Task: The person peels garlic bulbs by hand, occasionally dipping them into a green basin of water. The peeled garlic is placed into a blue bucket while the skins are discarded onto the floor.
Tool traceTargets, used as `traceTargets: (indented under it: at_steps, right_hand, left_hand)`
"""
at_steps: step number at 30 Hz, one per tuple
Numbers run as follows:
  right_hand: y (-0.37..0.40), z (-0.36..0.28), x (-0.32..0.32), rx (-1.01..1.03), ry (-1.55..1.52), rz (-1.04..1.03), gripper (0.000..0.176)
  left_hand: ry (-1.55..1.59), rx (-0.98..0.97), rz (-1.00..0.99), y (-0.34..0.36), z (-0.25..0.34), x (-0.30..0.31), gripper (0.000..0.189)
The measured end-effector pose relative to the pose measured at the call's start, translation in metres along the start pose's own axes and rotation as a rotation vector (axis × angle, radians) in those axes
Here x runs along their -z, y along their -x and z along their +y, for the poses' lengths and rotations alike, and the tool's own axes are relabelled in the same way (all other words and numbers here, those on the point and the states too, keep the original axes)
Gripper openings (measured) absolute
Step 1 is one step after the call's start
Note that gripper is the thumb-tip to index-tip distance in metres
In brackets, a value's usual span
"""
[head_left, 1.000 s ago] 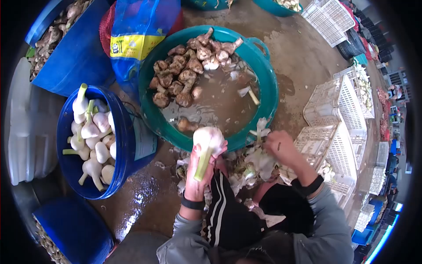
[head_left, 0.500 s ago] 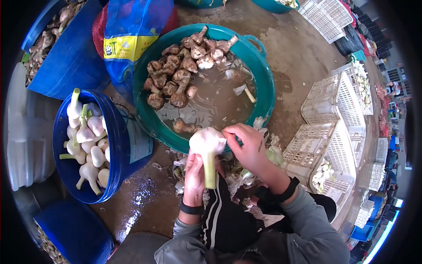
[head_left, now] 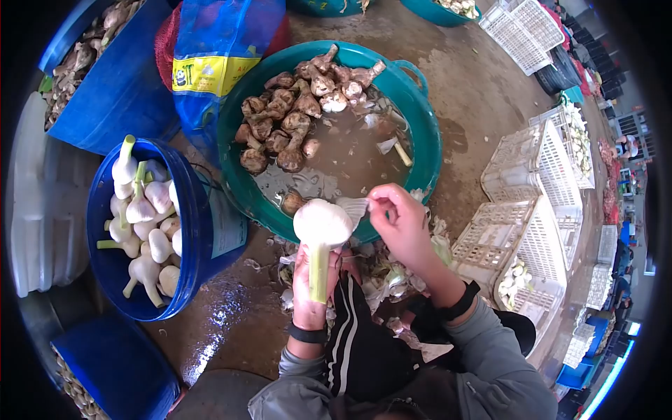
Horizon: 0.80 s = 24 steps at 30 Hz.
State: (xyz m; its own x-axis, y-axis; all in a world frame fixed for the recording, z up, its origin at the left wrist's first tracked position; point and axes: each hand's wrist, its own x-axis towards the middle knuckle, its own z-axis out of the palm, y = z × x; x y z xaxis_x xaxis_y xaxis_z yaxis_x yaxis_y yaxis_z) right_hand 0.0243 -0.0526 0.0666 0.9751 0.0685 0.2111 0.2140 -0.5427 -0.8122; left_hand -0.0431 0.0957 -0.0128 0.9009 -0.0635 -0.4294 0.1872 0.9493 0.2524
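My left hand (head_left: 308, 280) is wrapped round a white garlic bulb (head_left: 322, 222) whose pale green stem (head_left: 318, 273) points down toward me. To its right, my right hand (head_left: 397, 222) pinches a strip of thin garlic skin (head_left: 355, 208) that stretches away from the bulb. Both hands are over the near rim of a green tub (head_left: 435, 150). Inside the tub, muddy unpeeled garlic bulbs (head_left: 294, 120) are heaped at the far left above brown water. Clean white garlic bulbs (head_left: 143, 269) fill a blue bucket (head_left: 210, 217) at the left.
Shed skins (head_left: 392, 280) litter the floor below the tub. White plastic crates (head_left: 500, 231) stand at the right, one with garlic pieces. A large blue barrel (head_left: 115, 91) and a blue mesh bag (head_left: 227, 35) are at the upper left, another blue container (head_left: 119, 367) at the lower left.
My right hand has moved slightly right and up, drawing a strip of skin out from the bulb. The bulb in my left hand has shifted a little left.
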Motion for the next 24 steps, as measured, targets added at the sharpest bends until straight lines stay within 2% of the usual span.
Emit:
traceTargets:
  at_steps: [1, 2, 3, 5, 6, 7, 8, 9, 10, 11, 12, 13, 14, 15, 17, 18, 19, 20, 21, 22, 23, 24]
  right_hand:
    - [0.001, 0.004, 0.005, -0.017, 0.026, -0.015, 0.013]
    - [0.005, 0.014, 0.010, 0.012, 0.113, -0.051, 0.006]
    - [0.017, 0.035, 0.015, 0.009, 0.111, -0.047, 0.006]
    - [0.045, 0.077, 0.027, 0.295, 0.507, -0.496, 0.005]
    - [0.048, 0.079, 0.036, 0.299, 0.502, -0.502, 0.005]
    - [0.054, 0.080, 0.045, 0.013, 0.566, -0.779, 0.006]
    - [0.056, 0.078, 0.050, -0.283, 0.618, -1.045, 0.008]
    - [0.043, 0.074, 0.047, -0.035, 0.587, -0.920, 0.008]
    - [0.025, 0.067, 0.039, 0.207, 0.542, -0.787, 0.010]
    - [0.002, 0.040, 0.027, 0.265, 0.224, -0.602, 0.021]
    - [-0.014, 0.018, 0.014, 0.108, -0.133, -0.584, 0.035]
    - [-0.026, -0.010, 0.005, 0.020, -0.300, -0.622, 0.046]
    - [-0.030, -0.028, -0.012, 0.057, -0.488, -0.601, 0.053]
    - [-0.035, -0.048, -0.020, 0.048, -0.476, -0.693, 0.055]
    - [-0.026, -0.047, -0.066, 0.347, -0.548, -0.426, 0.042]
    - [-0.020, -0.040, -0.064, 0.345, -0.543, -0.423, 0.042]
    - [-0.014, -0.033, -0.059, 0.047, -0.701, -0.553, 0.032]
    - [-0.008, -0.029, -0.051, -0.262, -0.851, -0.679, 0.024]
    - [-0.003, -0.027, -0.035, -0.244, -0.769, -0.655, 0.012]
    - [0.002, -0.019, -0.017, -0.124, -0.560, -0.637, 0.011]
    - [0.014, 0.011, -0.009, -0.008, -0.421, -0.672, 0.011]
    - [0.031, 0.043, 0.002, -0.163, -0.233, -0.949, 0.013]
  left_hand:
    - [0.001, -0.003, -0.002, -0.003, -0.001, 0.000, 0.058]
    - [0.052, -0.035, -0.069, -0.006, -0.003, 0.000, 0.059]
    - [0.100, -0.064, -0.135, -0.007, -0.002, 0.001, 0.060]
    - [0.028, -0.095, -0.162, -0.002, 0.010, -0.007, 0.065]
    - [0.013, -0.174, -0.220, -0.004, 0.018, -0.014, 0.056]
    - [-0.002, -0.247, -0.274, -0.003, 0.027, -0.019, 0.049]
    - [-0.083, -0.307, -0.218, -0.003, 0.039, -0.021, 0.054]
    - [-0.207, -0.378, 0.067, 0.001, 0.052, -0.023, 0.058]
    - [-0.304, -0.559, -0.072, 0.002, 0.063, -0.015, 0.059]
    - [-0.407, -0.739, -0.218, 0.002, 0.072, -0.010, 0.060]
    - [-0.420, -0.749, -0.218, 0.004, 0.077, -0.023, 0.060]
    - [-0.439, -0.716, -0.199, 0.007, 0.082, -0.046, 0.062]
    - [-0.455, -0.681, -0.181, 0.008, 0.083, -0.060, 0.064]
    - [-0.449, -0.591, -0.040, 0.008, 0.076, -0.052, 0.066]
    - [-0.456, -0.588, -0.054, 0.010, 0.061, -0.054, 0.065]
    - [-0.351, -0.571, -0.034, 0.007, 0.055, -0.047, 0.067]
    - [-0.348, -0.565, -0.032, 0.008, 0.050, -0.045, 0.067]
    - [-0.330, -0.494, -0.113, 0.011, 0.045, -0.044, 0.069]
    - [-0.308, -0.432, -0.187, 0.014, 0.042, -0.045, 0.072]
    - [-0.166, -0.271, -0.144, 0.016, 0.044, -0.055, 0.069]
    - [-0.144, -0.379, -0.204, 0.013, 0.044, -0.061, 0.066]
    - [-0.142, -0.510, -0.075, 0.011, 0.055, -0.062, 0.063]
